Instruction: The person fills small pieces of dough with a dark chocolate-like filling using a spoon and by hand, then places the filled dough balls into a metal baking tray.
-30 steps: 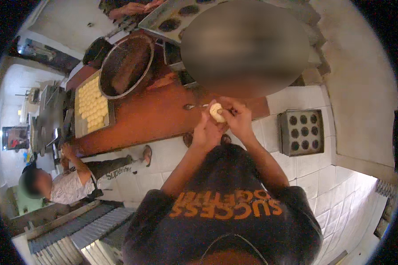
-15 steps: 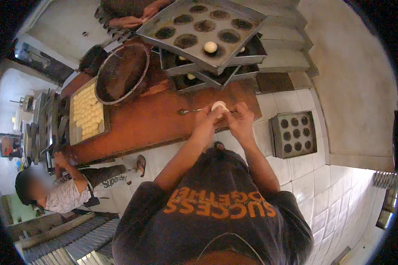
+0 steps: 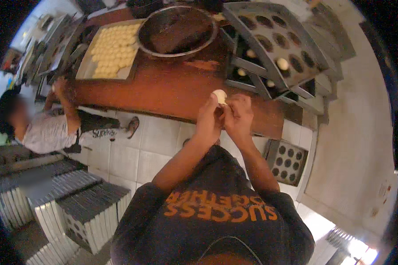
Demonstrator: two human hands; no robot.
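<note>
A pale dough ball (image 3: 219,96) is pinched between both hands above the brown surface (image 3: 172,90).

The left hand (image 3: 208,118) and right hand (image 3: 239,115) are closed on it together. A tray of shaped pieces (image 3: 110,51) is filled; most cups of the stacked moulds (image 3: 278,39) are seen unfilled.

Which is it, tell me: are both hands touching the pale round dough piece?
Touching. The head view shows the left hand and right hand pinching the pale round dough piece between their fingers.
</note>
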